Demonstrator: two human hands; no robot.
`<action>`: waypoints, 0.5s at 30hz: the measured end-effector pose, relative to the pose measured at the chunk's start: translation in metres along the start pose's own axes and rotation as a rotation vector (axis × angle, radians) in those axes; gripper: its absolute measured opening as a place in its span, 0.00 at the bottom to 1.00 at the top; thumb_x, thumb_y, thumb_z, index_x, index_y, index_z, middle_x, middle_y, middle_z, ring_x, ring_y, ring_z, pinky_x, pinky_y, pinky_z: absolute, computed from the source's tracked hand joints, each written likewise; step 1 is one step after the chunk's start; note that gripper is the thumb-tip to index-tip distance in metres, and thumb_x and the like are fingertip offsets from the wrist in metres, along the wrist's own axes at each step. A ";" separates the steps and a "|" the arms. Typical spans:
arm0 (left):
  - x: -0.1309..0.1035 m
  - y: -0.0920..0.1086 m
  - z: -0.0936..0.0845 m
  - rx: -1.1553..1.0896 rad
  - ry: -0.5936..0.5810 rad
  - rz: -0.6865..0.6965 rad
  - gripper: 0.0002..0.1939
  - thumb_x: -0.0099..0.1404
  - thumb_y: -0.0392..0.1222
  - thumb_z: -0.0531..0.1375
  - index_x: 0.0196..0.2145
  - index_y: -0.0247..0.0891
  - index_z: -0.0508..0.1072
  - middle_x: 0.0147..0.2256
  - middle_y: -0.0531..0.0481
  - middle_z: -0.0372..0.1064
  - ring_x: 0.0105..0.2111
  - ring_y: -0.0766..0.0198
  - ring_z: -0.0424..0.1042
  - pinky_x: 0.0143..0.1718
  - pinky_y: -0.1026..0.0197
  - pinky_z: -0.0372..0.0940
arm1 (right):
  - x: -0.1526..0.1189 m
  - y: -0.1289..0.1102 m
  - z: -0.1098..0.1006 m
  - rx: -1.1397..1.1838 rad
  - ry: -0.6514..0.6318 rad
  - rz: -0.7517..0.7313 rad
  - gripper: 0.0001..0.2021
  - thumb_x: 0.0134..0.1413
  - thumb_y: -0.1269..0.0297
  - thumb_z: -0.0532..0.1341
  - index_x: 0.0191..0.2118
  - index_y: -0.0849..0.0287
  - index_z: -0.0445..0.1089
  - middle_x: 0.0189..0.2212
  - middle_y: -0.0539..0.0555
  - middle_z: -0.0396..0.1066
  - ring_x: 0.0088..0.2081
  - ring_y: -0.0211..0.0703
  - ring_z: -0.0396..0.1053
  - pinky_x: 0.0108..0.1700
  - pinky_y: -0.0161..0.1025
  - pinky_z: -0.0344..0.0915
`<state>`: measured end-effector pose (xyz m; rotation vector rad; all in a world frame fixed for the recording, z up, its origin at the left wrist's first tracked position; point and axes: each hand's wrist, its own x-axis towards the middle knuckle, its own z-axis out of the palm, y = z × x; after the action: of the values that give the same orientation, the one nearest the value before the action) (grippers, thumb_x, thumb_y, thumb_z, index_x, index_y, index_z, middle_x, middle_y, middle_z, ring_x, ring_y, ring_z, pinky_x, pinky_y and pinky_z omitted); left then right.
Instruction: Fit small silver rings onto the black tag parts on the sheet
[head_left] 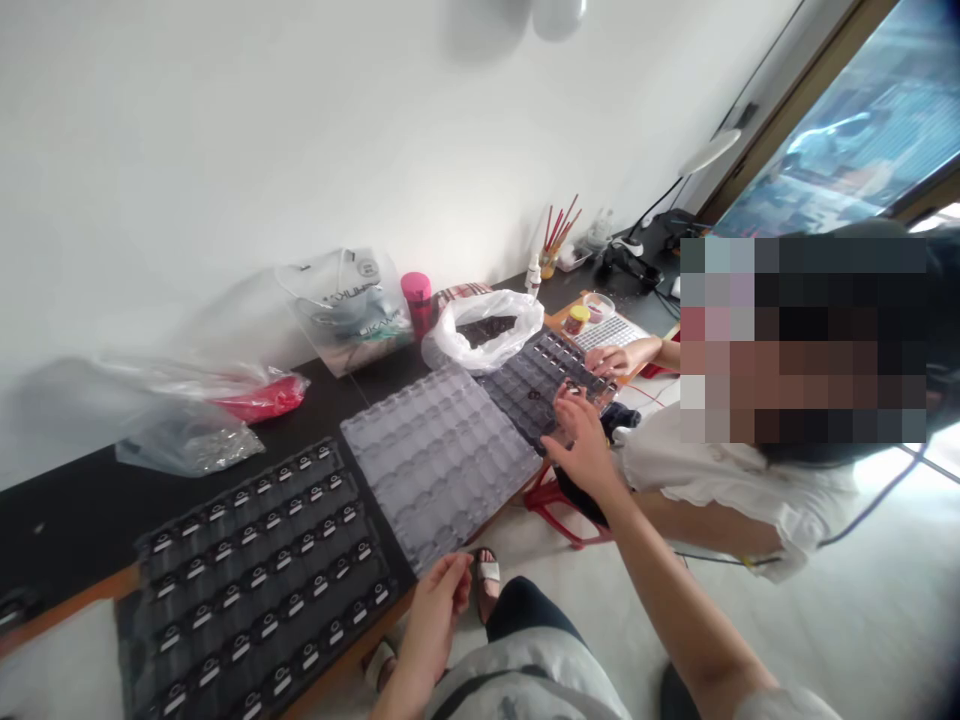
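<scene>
Black compartment tray (511, 388) beyond the clear tray (442, 440) could lose parts (534, 394) if the half-spread right hand (581, 440), hold unclear, bumps it, while the left hand (442, 600) pinches nothing visible.

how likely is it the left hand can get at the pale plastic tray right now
Probably yes: the left hand is close to the near edge of the pale plastic tray, with nothing visible between them. The right hand is over by the far dark tray, leaving the way free.
</scene>
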<state>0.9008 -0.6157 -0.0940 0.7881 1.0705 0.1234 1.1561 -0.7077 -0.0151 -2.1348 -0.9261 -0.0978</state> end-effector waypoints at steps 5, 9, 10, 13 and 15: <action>0.005 -0.003 0.005 0.020 0.003 0.013 0.16 0.47 0.50 0.63 0.29 0.35 0.70 0.21 0.54 0.61 0.20 0.70 0.59 0.20 0.67 0.51 | 0.012 0.029 -0.006 -0.048 0.040 -0.019 0.18 0.49 0.63 0.59 0.48 0.57 0.64 0.49 0.58 0.62 0.52 0.49 0.59 0.56 0.49 0.55; 0.007 -0.006 0.008 0.052 0.005 0.017 0.16 0.46 0.50 0.63 0.29 0.35 0.70 0.21 0.54 0.61 0.20 0.69 0.59 0.21 0.66 0.52 | 0.003 0.036 -0.002 -0.024 0.057 0.029 0.15 0.50 0.63 0.58 0.45 0.57 0.66 0.44 0.57 0.66 0.50 0.50 0.61 0.54 0.49 0.57; 0.008 -0.007 0.009 0.049 0.002 0.013 0.16 0.46 0.50 0.63 0.29 0.35 0.70 0.21 0.54 0.61 0.20 0.69 0.59 0.21 0.67 0.52 | 0.001 0.036 0.000 -0.009 0.065 0.037 0.14 0.50 0.63 0.58 0.44 0.57 0.66 0.44 0.57 0.66 0.50 0.50 0.61 0.53 0.49 0.57; 0.009 -0.006 0.012 0.039 -0.002 0.003 0.16 0.47 0.50 0.63 0.29 0.35 0.71 0.22 0.54 0.62 0.21 0.68 0.60 0.22 0.66 0.53 | -0.004 0.037 0.003 0.044 0.069 0.063 0.13 0.50 0.63 0.58 0.44 0.57 0.67 0.43 0.57 0.67 0.49 0.49 0.62 0.50 0.47 0.60; 0.010 -0.005 0.013 0.043 0.001 0.002 0.16 0.47 0.51 0.63 0.29 0.36 0.71 0.22 0.54 0.63 0.21 0.68 0.61 0.22 0.66 0.54 | -0.005 0.036 0.003 0.070 0.068 0.084 0.13 0.51 0.63 0.57 0.44 0.57 0.66 0.43 0.57 0.67 0.48 0.48 0.63 0.49 0.46 0.62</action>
<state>0.9149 -0.6216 -0.1012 0.8282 1.0759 0.1023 1.1750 -0.7241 -0.0420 -2.0895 -0.7886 -0.0935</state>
